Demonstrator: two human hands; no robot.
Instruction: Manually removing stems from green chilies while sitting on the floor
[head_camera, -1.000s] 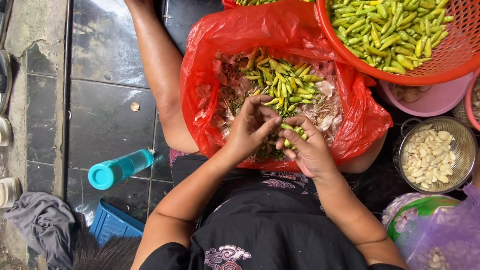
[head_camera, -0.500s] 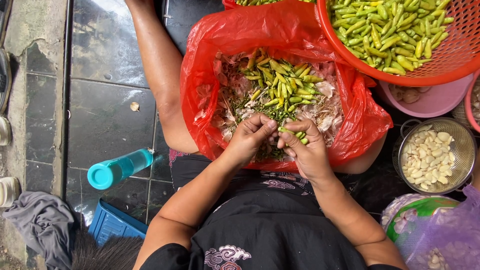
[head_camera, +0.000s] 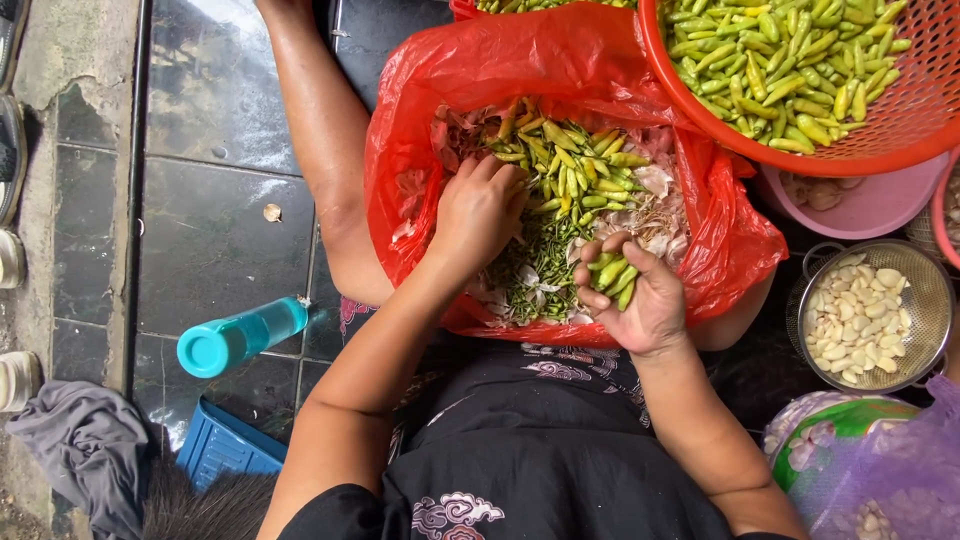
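Half a second back both hands were pinched together over the near edge of the pile; now they have parted, the left hand reaching deeper into the red plastic bag while the right hand has drawn back toward the bag's near lip. That left hand lies palm down, fingers curled narrowly into the heap of green chilies at the bag's middle, though whether it has actually caught any I cannot tell, as the fingertips are buried. Turned palm up, the right hand is cupped closed around a small bunch of stemless green chilies, holding them against its fingers just above the bag's near right rim. Beneath and between the hands, inside the bag, sit a dark drift of plucked stems and pale papery skins. Past the bag's far right edge an orange mesh basket overlaps it, heaped with more chilies. Right of the bag, a metal strainer holds peeled garlic cloves, with a pink bowl between it and the basket. Left of the bag, on the dark wet tiles, lies a bottle with a teal cap, and a bare leg runs along the bag's left side.
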